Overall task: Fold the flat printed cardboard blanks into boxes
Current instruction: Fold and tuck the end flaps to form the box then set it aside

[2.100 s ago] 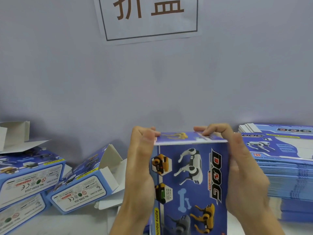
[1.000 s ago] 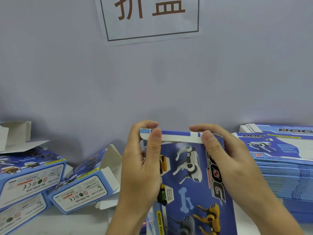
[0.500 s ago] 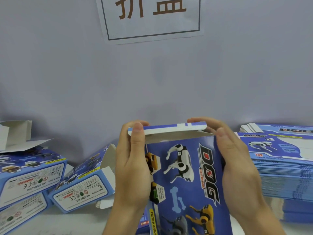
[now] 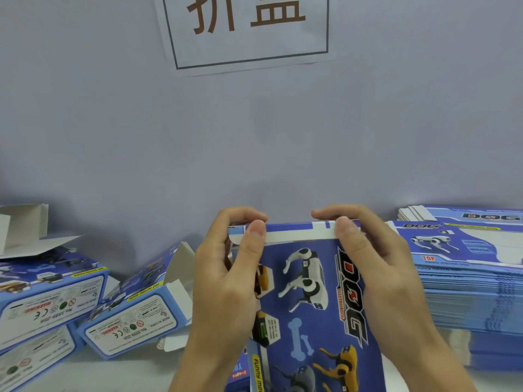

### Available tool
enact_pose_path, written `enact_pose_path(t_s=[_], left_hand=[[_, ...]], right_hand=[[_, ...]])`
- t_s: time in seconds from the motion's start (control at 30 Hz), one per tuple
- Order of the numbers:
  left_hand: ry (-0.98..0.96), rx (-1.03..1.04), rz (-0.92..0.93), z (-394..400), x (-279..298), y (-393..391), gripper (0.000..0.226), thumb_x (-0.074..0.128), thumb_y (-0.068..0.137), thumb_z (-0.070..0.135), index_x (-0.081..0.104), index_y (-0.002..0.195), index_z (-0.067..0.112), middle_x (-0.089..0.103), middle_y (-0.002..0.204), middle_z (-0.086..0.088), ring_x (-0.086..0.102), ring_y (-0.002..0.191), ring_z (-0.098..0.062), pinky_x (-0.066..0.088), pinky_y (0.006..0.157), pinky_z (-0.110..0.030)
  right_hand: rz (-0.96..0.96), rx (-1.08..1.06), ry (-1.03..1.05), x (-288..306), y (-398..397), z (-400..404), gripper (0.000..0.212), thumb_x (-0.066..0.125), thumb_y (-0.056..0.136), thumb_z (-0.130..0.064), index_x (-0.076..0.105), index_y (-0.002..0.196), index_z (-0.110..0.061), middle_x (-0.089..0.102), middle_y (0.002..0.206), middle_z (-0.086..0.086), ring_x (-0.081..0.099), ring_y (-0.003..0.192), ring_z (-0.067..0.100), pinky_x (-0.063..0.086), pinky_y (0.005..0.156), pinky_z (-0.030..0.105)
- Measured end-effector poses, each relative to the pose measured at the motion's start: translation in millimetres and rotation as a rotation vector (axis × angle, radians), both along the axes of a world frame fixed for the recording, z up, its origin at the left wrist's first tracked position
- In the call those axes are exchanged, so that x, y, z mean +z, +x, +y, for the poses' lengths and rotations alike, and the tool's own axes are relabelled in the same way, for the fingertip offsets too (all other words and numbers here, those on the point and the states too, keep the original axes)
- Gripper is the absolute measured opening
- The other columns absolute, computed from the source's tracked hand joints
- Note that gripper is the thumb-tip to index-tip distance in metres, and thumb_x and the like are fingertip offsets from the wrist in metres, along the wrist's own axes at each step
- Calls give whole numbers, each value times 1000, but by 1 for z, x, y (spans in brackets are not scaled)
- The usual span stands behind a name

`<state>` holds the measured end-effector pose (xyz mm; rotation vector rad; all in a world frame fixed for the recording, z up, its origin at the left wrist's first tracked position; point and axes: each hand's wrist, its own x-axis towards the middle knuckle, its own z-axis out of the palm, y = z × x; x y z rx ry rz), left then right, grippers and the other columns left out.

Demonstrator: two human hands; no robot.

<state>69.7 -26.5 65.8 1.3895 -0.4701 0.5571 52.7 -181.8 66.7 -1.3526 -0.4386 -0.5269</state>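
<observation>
Far wall [image 4: 368,123]: plain pale grey-lilac, fills the upper frame. White paper sign [image 4: 246,32] stuck on it at top centre, thin dark rectangular border, two large brown Chinese characters; its top is cut off by the frame edge. White tabletop [image 4: 113,372] shows near left, meets the wall at the far edge.

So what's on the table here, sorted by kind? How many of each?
Box being folded in both hands: 1
Folded boxes lying on the left: 4
Stacks of flat blanks on the right: 2
Paper sign on the wall: 1
Total: 8
</observation>
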Motion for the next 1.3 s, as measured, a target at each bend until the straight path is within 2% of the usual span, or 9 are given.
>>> enact_pose_path(t_s=[0.07,0.23,0.33,0.43,0.57,0.73,1.0,1.17,1.3], left_hand=[[-7,5,-17,1,0,0,26,59,82,50,63,94,28,73,90,-11,75,87,-33,61,53,-46],[-34,64,-76,0,0,-2,21,66,86,46,65,92,26,71,81,-13,74,73,-33,50,45,-61],[-43,76,-90,0,-2,-2,22,67,86,46,66,92,24,70,79,-15,73,69,-33,48,41,-59],[-44,55,-68,2,-1,-2,24,63,84,45,66,94,23,72,82,-11,75,78,-33,56,46,-51],[7,-31,-28,5,0,-3,21,59,87,42,65,101,26,71,97,-4,74,90,-33,60,55,-55],[-37,-164,74,5,-2,-4,26,56,86,40,63,109,29,65,113,6,74,96,-26,59,57,-29],[-53,-165,-49,5,0,1,17,61,90,32,73,85,20,70,114,2,69,106,-27,60,65,-32],[81,-109,-104,7,2,-2,14,74,81,39,73,89,27,70,114,9,71,102,-16,61,60,-30],[148,14,-204,3,0,4,14,79,74,34,74,84,24,74,98,11,65,112,-8,54,82,-16]], right_hand=[[-22,-39,-5,2,1,1,24,57,87,-41,68,97,-22,74,81,8,75,71,26,58,49,29],[-42,-86,42,5,2,6,23,70,89,-42,66,92,-19,75,88,6,75,71,20,56,52,24],[2,-56,80,4,2,7,28,68,82,-42,65,91,-16,74,82,8,74,66,23,54,49,24],[29,-28,87,5,1,6,28,74,79,-42,66,90,-17,74,82,10,74,68,27,56,49,28],[56,7,69,4,1,-2,21,71,81,-36,68,93,-19,74,86,9,75,70,26,56,48,27],[54,18,53,-1,4,-3,17,59,82,-32,71,89,-22,72,93,9,75,74,29,58,52,31],[42,41,98,-7,7,-5,20,55,82,-27,71,79,-16,75,88,7,73,71,22,57,54,29],[-48,106,64,-7,2,-5,34,76,77,-51,74,93,-21,71,118,3,74,95,27,62,67,35],[-36,-7,55,-7,4,-7,13,84,69,-32,76,75,-24,71,116,-3,74,94,23,59,60,29]])
